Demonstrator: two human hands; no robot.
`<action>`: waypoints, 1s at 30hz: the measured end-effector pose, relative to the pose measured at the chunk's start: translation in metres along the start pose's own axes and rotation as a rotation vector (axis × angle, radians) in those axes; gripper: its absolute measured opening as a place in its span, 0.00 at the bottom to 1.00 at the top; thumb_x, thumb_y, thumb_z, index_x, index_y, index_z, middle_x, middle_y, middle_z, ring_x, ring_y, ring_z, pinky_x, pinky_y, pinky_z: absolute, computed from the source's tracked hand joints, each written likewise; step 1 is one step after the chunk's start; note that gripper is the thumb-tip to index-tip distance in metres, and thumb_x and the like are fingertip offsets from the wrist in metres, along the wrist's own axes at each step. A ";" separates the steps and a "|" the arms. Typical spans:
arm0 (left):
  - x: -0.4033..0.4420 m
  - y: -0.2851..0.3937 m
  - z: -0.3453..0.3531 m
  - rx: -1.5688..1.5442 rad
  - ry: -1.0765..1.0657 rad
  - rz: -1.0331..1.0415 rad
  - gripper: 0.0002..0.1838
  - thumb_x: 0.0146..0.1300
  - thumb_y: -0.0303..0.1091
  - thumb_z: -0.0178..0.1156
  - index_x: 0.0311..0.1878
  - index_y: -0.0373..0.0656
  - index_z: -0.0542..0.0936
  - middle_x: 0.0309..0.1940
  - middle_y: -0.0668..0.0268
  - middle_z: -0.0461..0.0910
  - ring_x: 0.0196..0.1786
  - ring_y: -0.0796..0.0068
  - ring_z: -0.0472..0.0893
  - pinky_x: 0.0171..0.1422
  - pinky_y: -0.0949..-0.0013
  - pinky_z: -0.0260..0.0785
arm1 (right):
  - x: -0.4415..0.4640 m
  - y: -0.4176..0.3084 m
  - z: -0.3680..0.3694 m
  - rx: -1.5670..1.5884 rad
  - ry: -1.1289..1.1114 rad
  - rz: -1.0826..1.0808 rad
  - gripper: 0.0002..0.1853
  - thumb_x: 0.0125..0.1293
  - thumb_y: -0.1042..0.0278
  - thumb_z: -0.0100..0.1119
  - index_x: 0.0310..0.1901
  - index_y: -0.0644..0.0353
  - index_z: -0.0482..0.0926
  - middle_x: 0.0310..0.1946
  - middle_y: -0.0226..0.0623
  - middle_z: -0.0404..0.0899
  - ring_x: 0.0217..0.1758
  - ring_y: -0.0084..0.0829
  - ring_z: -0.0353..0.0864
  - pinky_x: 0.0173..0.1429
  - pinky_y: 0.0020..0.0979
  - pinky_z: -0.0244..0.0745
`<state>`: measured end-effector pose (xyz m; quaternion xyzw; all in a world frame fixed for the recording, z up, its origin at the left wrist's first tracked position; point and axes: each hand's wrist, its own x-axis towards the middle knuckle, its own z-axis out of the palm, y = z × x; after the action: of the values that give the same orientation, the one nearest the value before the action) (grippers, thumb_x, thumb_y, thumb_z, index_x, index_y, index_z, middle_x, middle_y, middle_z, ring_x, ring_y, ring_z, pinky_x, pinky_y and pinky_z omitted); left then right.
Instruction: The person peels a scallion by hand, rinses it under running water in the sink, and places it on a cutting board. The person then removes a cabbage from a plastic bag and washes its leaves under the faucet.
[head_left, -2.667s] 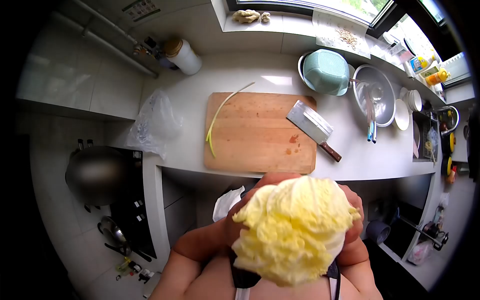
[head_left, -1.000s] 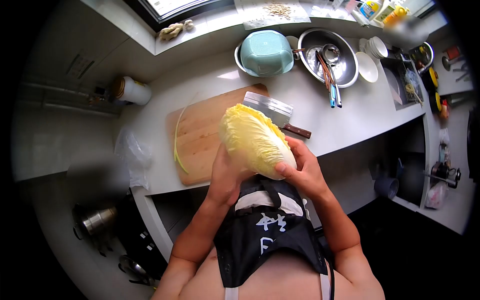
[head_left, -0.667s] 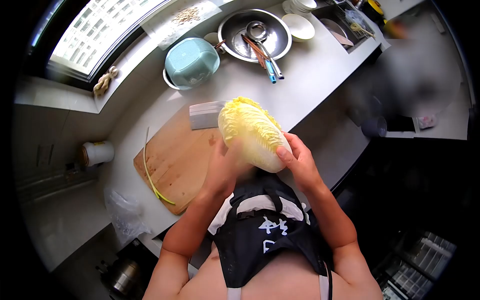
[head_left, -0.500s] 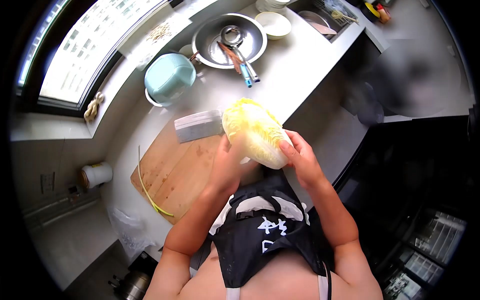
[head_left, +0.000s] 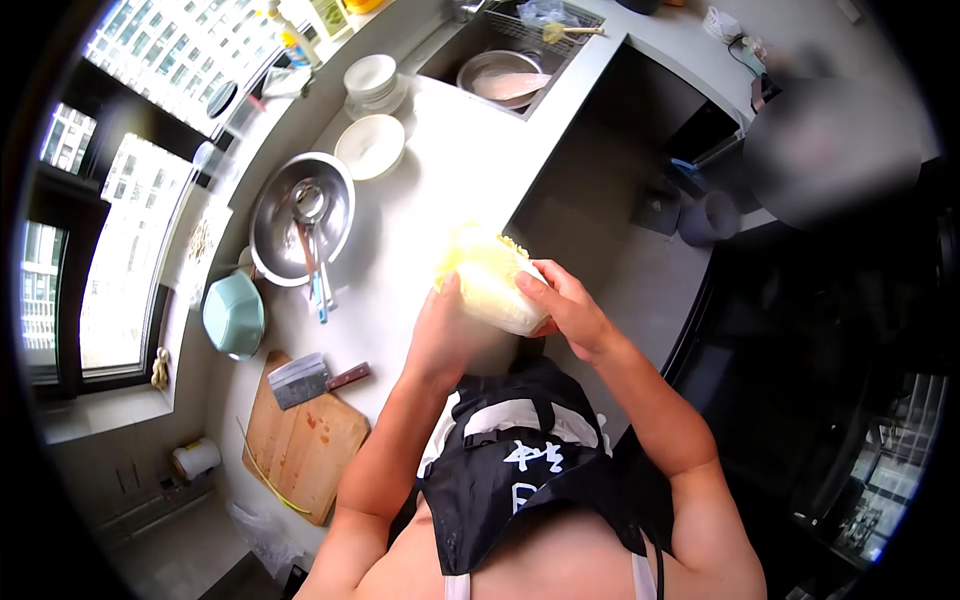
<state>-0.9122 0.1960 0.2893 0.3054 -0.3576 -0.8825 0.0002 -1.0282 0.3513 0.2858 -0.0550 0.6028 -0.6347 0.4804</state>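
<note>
Between my two hands is a pale yellow napa cabbage (head_left: 487, 275), held up in front of my apron near the counter's edge. My left hand (head_left: 440, 325) grips its left side, the thumb on top. On the other side, my right hand (head_left: 570, 308) wraps round the white base end, its thumb over the leaves. A cleaver (head_left: 300, 382) with a brown handle lies on the far end of the wooden cutting board (head_left: 325, 450), left of my arm. One long thin green-yellow stalk (head_left: 270, 480) rests along the board's left edge.
Along the window side stand a teal basin (head_left: 234, 315), a steel bowl (head_left: 275, 230) with a ladle and other utensils in it, and a white bowl (head_left: 370, 147). A sink (head_left: 455, 72) holding a metal pan (head_left: 488, 68) is at the far end. The counter edge drops to the floor on the right.
My view has turned right toward the sink, so the board, cleaver and bowls now appear farther left. The cabbage stays in both hands and has moved away from the board.
</note>
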 end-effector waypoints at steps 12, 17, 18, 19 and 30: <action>0.197 0.003 0.097 -0.163 0.140 0.091 0.29 0.72 0.49 0.57 0.69 0.45 0.63 0.60 0.62 0.74 0.63 0.66 0.75 0.64 0.57 0.72 | 0.146 -0.051 -0.108 -0.704 0.356 -0.613 0.37 0.59 0.53 0.71 0.65 0.65 0.69 0.55 0.51 0.72 0.57 0.48 0.77 0.59 0.42 0.76; 0.318 0.038 0.100 -0.105 0.117 0.247 0.19 0.67 0.33 0.58 0.59 0.38 0.73 0.47 0.62 0.79 0.46 0.68 0.82 0.50 0.64 0.78 | 0.226 -0.107 -0.146 -0.966 0.253 -0.590 0.38 0.60 0.53 0.70 0.67 0.62 0.68 0.56 0.46 0.74 0.55 0.43 0.80 0.54 0.42 0.78; 0.337 0.050 0.101 -0.153 0.121 0.216 0.17 0.66 0.33 0.57 0.56 0.37 0.75 0.43 0.63 0.80 0.42 0.68 0.83 0.46 0.64 0.78 | 0.243 -0.117 -0.160 -0.904 0.153 -0.505 0.39 0.60 0.52 0.70 0.68 0.61 0.67 0.55 0.46 0.74 0.55 0.43 0.80 0.53 0.41 0.79; 0.360 0.060 0.097 -0.176 0.131 0.229 0.17 0.66 0.33 0.57 0.56 0.37 0.75 0.43 0.63 0.80 0.42 0.68 0.83 0.46 0.64 0.78 | 0.263 -0.132 -0.173 -0.840 0.048 -0.430 0.40 0.59 0.51 0.70 0.70 0.61 0.66 0.55 0.47 0.75 0.55 0.42 0.79 0.53 0.40 0.79; 0.562 0.112 0.075 -0.667 0.113 0.103 0.34 0.63 0.47 0.67 0.70 0.50 0.67 0.61 0.64 0.78 0.62 0.64 0.77 0.68 0.50 0.68 | 0.511 -0.263 -0.304 -0.955 -0.113 -0.481 0.21 0.64 0.67 0.63 0.57 0.68 0.77 0.48 0.45 0.80 0.48 0.35 0.82 0.53 0.33 0.77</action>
<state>-1.4337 0.0369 0.0989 0.3184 -0.0634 -0.9314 0.1644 -1.6407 0.1734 0.1599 -0.4376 0.7681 -0.3783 0.2747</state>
